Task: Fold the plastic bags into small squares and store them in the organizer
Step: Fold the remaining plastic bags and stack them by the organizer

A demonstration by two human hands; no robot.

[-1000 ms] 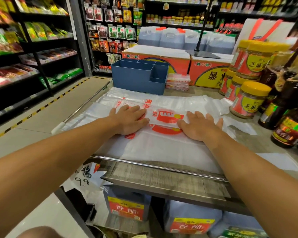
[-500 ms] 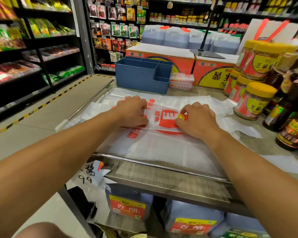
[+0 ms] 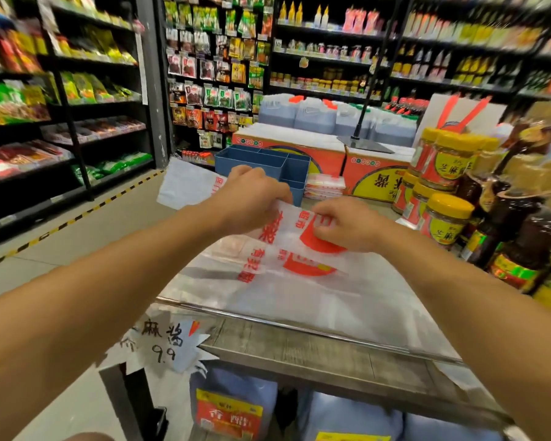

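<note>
Now both hands (image 3: 303, 214) pinch plastic bag (image 3: 287, 237), long axis left-right (blurred).

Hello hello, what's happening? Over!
Both hands, left hand and right hand, pinch white red-printed plastic bag. Lifted, unfolded. Blue plastic organizer behind, unblocked.

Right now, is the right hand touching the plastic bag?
Touching. The head view shows the right hand pinching the lifted plastic bag at its red print, its fingers curled on the film.
</note>
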